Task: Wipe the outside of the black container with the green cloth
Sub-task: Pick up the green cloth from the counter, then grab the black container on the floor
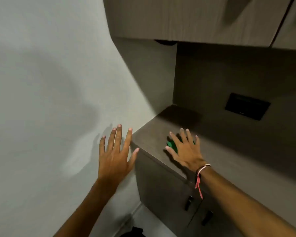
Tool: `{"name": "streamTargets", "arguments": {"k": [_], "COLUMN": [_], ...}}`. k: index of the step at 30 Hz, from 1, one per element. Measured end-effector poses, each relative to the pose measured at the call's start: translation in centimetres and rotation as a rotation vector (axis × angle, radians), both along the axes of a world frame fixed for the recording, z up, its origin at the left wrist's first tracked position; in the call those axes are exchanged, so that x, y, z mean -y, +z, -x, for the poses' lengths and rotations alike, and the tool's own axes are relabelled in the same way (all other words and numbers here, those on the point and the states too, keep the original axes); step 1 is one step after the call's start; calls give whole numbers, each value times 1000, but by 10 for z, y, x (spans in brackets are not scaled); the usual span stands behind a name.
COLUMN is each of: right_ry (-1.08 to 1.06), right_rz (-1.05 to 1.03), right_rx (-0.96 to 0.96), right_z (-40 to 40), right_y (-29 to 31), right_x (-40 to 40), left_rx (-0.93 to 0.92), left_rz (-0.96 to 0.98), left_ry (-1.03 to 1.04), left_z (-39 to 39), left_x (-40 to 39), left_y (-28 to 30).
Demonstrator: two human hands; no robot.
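The green cloth (171,145) lies on the brown counter top (150,139), mostly hidden under my right hand (184,149). That hand hovers over it with fingers spread; only a small green patch shows between thumb and index finger. Whether the palm touches the cloth I cannot tell. My left hand (117,151) is held up in front of the white wall, fingers apart and holding nothing, just left of the counter's corner. A dark shape (135,232) shows at the bottom edge on the floor; it may be the black container, too cut off to tell.
White wall (50,100) fills the left. Upper cabinets (186,17) hang above the counter. A black socket plate (247,106) sits on the back panel. Below the counter are cabinet doors with dark handles (188,202).
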State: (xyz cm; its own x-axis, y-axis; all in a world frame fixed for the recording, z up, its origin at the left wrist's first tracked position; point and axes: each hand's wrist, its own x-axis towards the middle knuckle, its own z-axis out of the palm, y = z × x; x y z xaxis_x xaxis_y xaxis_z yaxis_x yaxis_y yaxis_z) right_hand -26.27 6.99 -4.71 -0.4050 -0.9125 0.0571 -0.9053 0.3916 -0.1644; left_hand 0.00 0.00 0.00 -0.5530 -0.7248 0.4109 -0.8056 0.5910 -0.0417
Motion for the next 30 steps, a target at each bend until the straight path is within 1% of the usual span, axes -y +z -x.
{"name": "streamTargets", "arguments": {"k": [1, 3, 4, 7, 9, 11, 13, 15, 17, 19, 21, 22, 23, 27, 28, 30], "right_ry": [-34, -103, -136, -163, -169, -122, -17, 103, 194, 249, 286, 292, 285, 211, 187, 122], "right_rz": [-54, -90, -79, 17, 39, 63, 137, 219, 296, 343, 289, 223, 155, -190, -242, -278], "right_rx": [30, 57, 57, -48, -42, -28, -59, -146, -212, -189, -151, -122, -90, 10, 26, 77], "right_z": [8, 18, 21, 21, 14, -7, -43, -83, -117, -141, -157, -162, -163, -156, -152, -139], "right_y": [-9, -22, -27, -37, -35, -35, -41, -59, -83, -129, -186, -225, -258, -421, -459, -528], "right_x": [5, 16, 19, 27, 31, 29, 29, 30, 33, 37, 32, 27, 21, -11, -20, -39], "left_rx": [-5, -1, 12, 30, 44, 76, 106, 136, 163, 209, 259, 292, 314, 377, 387, 409], "left_rz": [-46, -78, -45, -31, -52, -114, -182, -264, -294, -369, -448, -502, -527, -614, -634, -654], "left_ry": [-17, -44, -54, -84, -61, -42, -25, -12, 1, 25, 33, 35, 35, 1, -15, -67], "left_z": [6, 17, 18, 21, 17, 6, -11, -31, -50, -66, -79, -84, -85, -85, -80, -62], "left_x": [2, 9, 12, 22, 22, 11, -1, -10, -13, -13, -10, -8, -5, -8, -8, -3], "left_y": [-10, -31, -45, -80, -102, -129, -164, -205, -245, -295, -343, -373, -396, -514, -542, -590]}}
